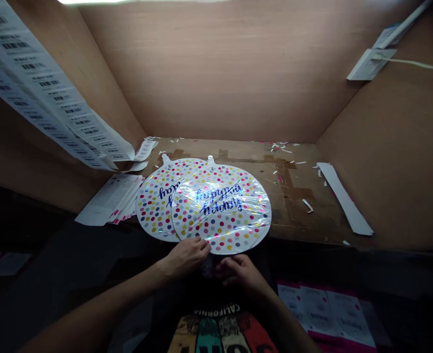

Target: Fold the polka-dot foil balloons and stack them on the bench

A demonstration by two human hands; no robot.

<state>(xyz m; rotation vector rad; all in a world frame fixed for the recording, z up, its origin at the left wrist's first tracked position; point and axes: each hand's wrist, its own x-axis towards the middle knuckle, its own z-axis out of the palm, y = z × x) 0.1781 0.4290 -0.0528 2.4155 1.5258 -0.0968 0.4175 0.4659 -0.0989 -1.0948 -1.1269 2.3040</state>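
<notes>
Two round foil balloons with coloured polka dots and blue lettering lie flat and overlapping on the wooden bench. The front balloon (pixel 222 208) covers the right part of the other balloon (pixel 154 206). My left hand (pixel 185 257) rests on the front balloon's lower rim, with its fingers pressed on the foil. My right hand (pixel 236 273) is curled just below that rim. A small clear piece of plastic (pixel 208 267) shows between my hands, but what it is cannot be told.
Long sheets of barcode labels (pixel 43 93) hang at upper left. A stack of papers (pixel 108 201) lies left of the balloons, and a white paper strip (pixel 345 198) and scraps lie right. Wooden walls (pixel 216 73) surround the bench. Pink-edged printed sheets (pixel 326 314) lie lower right.
</notes>
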